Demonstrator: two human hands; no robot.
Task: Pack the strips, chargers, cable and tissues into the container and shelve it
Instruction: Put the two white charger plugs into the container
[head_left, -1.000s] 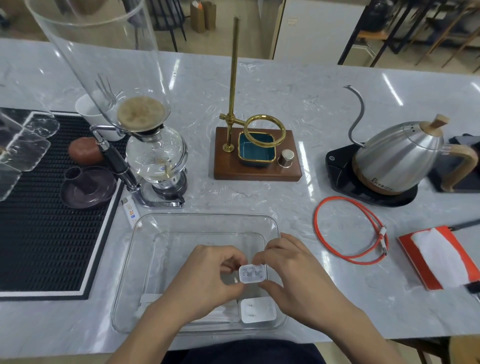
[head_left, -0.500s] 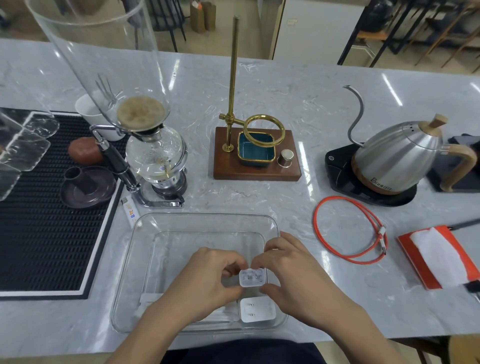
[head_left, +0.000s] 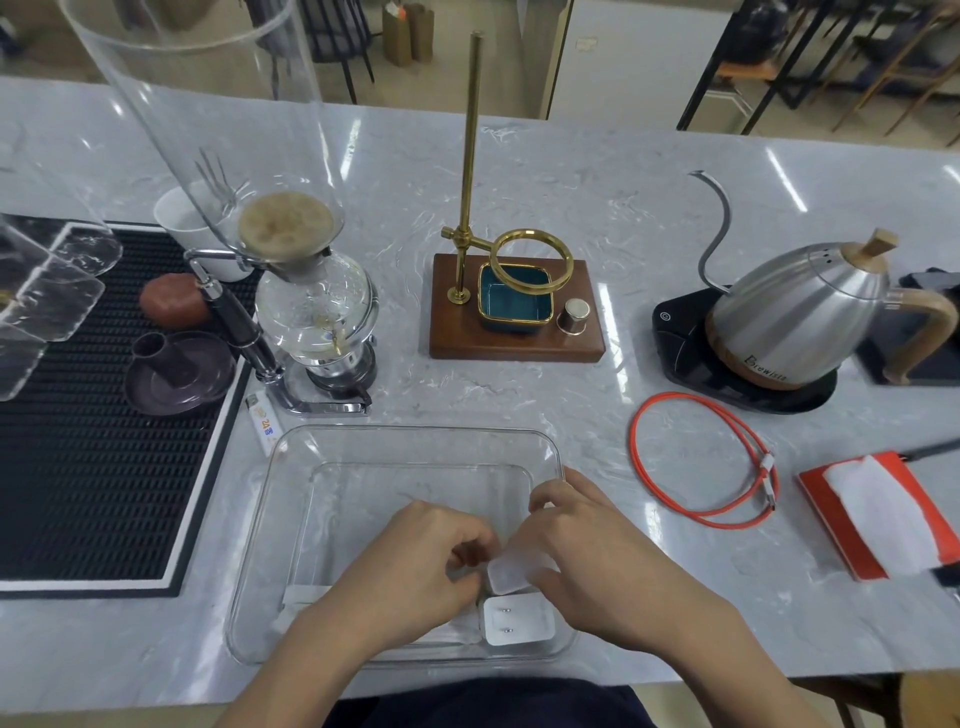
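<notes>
A clear plastic container (head_left: 415, 441) stands on the marble counter in front of me. Inside it, at the front right, lies one white charger (head_left: 517, 621) with two small prongs up. Both my left hand (head_left: 415, 566) and my right hand (head_left: 587, 545) hold a second white charger (head_left: 511, 574) low inside the container, just behind the first. White strips (head_left: 306, 597) lie along the container's front, mostly hidden under my left arm. An orange cable (head_left: 701, 462) is coiled on the counter to the right. Further right sits a red tissue pack (head_left: 878, 514).
A glass siphon coffee maker (head_left: 311, 312) and a lighter (head_left: 264, 418) stand just behind the container's left corner. A wooden brass dripper stand (head_left: 514, 332) is behind the middle, a steel kettle (head_left: 800, 317) at the right. A black mat (head_left: 93, 467) covers the left.
Both hands have lowered the held charger toward the container floor and turned it, so its pronged face no longer shows.
</notes>
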